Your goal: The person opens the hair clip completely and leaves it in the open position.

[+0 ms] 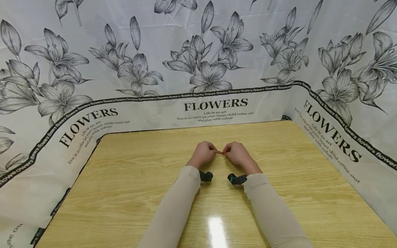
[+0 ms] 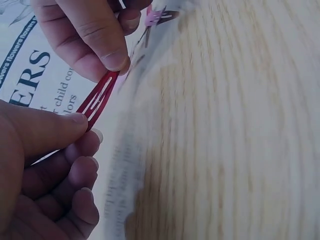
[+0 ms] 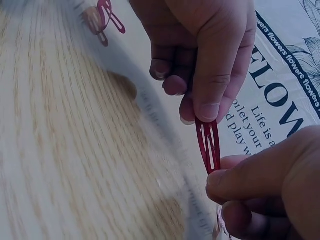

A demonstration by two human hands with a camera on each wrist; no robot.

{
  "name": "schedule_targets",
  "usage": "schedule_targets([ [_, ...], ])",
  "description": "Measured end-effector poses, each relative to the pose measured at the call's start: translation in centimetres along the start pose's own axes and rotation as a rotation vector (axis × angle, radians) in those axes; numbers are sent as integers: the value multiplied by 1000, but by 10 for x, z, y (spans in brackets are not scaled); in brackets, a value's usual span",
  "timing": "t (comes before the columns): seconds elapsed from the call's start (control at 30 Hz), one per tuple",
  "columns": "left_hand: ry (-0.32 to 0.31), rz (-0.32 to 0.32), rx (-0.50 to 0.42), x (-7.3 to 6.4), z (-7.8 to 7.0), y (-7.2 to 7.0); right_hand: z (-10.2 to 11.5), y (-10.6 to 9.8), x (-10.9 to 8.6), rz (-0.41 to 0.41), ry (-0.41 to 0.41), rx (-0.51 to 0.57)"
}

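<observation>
A red snap hair clip (image 3: pixel 209 146) is stretched between both hands, slim and oval with slots along its length. My left hand (image 1: pixel 203 154) pinches one end between thumb and fingers, and my right hand (image 1: pixel 238 154) pinches the other. Seen from the left wrist, the same hair clip (image 2: pixel 97 100) runs diagonally from fingertip to fingertip, its two ends covered by the thumbs. From the head, both hands are close together above the far half of the table, the clip a thin dark line between them.
Beyond the hands, the right wrist view has another red clip-like piece (image 3: pixel 111 17), its arms spread apart. A small pink item (image 2: pixel 152 18) appears in the left wrist view, its kind unclear. Flower-printed cloth (image 1: pixel 214 106) walls the wooden table (image 1: pixel 130 193) at back and sides.
</observation>
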State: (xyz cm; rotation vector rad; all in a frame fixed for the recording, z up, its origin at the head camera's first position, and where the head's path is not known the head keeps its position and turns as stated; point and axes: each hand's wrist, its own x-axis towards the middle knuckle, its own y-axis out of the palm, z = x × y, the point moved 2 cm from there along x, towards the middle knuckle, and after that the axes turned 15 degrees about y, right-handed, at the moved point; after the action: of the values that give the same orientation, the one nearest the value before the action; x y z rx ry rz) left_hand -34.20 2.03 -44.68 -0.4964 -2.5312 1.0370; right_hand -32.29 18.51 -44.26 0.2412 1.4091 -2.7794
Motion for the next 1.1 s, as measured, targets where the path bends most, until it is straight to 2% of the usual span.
schedule_targets([
  [0.2, -8, -44, -33, -8, 2, -7, 4, 2, -1, 40, -30, 41],
  [0.5, 16, -79, -47, -14, 5, -13, 6, 5, 1, 51, -8, 117],
  [0.73, 3, -117, -115, -21, 6, -20, 10, 5, -1, 72, -2, 193],
  [0.93, 12, -126, -127, -26, 11, -24, 13, 7, -2, 98, -32, 202],
  [1.1, 21, -124, -184, -31, 16, -28, 15, 10, -3, 106, -63, 220],
])
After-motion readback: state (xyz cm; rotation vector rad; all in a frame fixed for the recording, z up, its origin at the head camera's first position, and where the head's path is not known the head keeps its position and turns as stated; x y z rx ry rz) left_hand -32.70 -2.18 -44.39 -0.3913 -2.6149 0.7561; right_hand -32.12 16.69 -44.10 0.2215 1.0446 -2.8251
